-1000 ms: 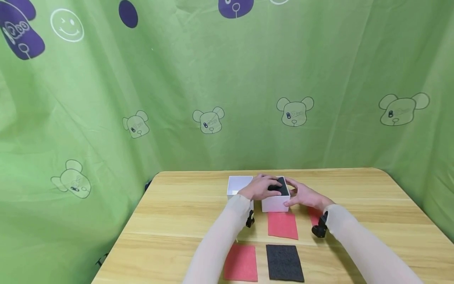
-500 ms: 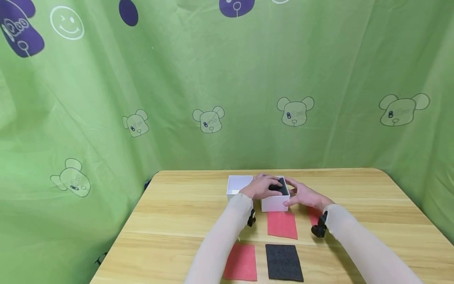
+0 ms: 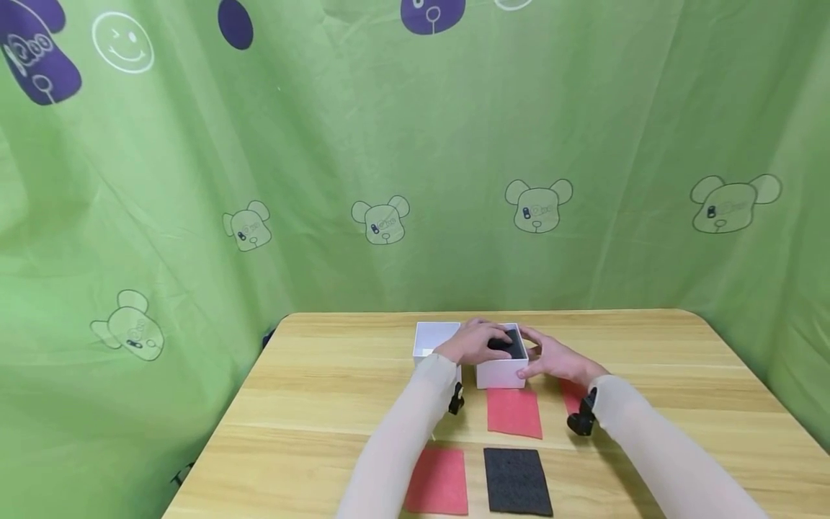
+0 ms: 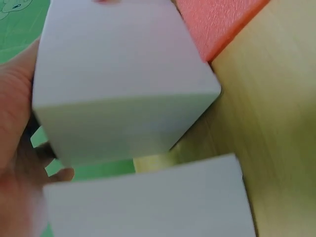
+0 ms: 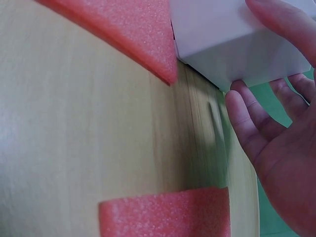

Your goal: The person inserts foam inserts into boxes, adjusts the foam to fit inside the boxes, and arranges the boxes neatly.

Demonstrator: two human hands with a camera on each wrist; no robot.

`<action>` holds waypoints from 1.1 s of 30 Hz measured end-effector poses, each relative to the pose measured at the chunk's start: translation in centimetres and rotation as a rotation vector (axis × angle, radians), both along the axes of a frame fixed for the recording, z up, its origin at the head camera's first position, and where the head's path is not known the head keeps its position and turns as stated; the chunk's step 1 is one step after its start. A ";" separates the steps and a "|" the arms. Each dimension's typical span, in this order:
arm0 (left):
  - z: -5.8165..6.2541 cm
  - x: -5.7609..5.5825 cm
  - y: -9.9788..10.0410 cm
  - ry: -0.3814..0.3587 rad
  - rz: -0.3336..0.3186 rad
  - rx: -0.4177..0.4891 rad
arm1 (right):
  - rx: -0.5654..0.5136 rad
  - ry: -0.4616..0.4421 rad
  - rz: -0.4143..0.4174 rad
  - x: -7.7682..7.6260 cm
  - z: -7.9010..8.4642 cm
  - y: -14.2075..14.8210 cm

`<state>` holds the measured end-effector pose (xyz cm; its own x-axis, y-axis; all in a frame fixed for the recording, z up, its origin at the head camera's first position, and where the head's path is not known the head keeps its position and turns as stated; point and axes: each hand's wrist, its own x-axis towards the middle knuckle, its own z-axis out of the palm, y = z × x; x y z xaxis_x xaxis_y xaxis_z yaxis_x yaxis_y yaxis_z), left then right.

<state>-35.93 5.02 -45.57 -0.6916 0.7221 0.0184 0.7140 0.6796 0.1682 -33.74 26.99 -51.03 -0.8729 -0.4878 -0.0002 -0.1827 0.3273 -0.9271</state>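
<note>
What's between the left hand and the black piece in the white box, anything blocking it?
Nothing visible. The left hand is over the open top of the white box, with its fingers at the black piece inside. The right hand holds the box from outside, not in between.

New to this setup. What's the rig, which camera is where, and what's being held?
No robot here: a person works with two bare hands. The wide view comes from a camera worn on the head; the two close-ups come from cameras on the left and right wrists.

On the pale wooden table are two open white cardboard-like boxes, three red foam sheets and a flat black rectangular sheet. The right hand grips the right box. The left hand reaches into its top, at a dark piece; its grip there is unclear. The left box stands alongside.
</note>
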 end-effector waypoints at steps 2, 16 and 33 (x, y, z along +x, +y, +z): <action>0.3 0.0 -0.5 0.018 -0.006 -0.005 | -0.004 -0.010 -0.005 0.0 0.0 0.0; 1.0 -0.2 -2.6 0.028 0.042 -0.006 | -0.003 0.009 -0.010 -0.2 -0.2 0.2; 1.3 0.0 -2.6 0.046 0.120 -0.038 | 0.004 0.000 -0.025 -0.1 -0.2 0.0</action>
